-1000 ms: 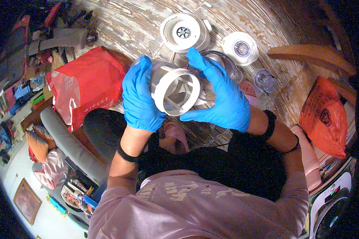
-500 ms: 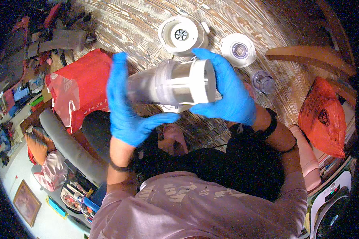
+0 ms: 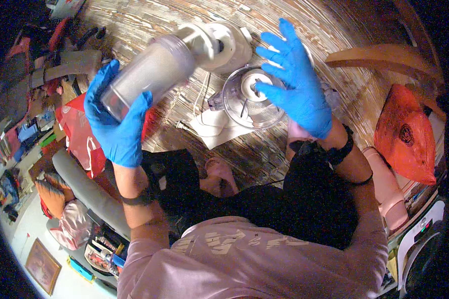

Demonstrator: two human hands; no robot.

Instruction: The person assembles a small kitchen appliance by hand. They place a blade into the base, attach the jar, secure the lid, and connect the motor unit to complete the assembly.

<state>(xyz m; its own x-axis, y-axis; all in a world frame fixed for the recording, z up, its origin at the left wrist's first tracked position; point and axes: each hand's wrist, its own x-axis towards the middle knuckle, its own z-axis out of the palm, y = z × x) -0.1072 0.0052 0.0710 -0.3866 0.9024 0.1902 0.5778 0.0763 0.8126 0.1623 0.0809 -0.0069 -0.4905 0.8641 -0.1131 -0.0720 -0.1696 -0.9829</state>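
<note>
My left hand point(image 3: 118, 124), in a blue glove, is wrapped round the lower end of a clear blender jar point(image 3: 152, 70). The jar is held tilted in the air, its white-rimmed end pointing up and right in front of a white appliance base point(image 3: 239, 47). My right hand point(image 3: 302, 87), gloved in blue too, is open with its fingers spread and nothing in them. It hovers over the right side of a clear food processor bowl point(image 3: 233, 102) with a white hub in its middle.
Beside the bowl lie a white sheet point(image 3: 218, 132) and a cord with a plug point(image 3: 182, 126). Red bags point(image 3: 77, 132) stand at left, and an orange-red package point(image 3: 405, 134) at right. A curved wooden piece point(image 3: 379, 56) juts in from the upper right.
My right hand has let go of the jar and spread its fingers. My left hand has carried the jar left and tilted it upward. The clear bowl behind it now shows.
</note>
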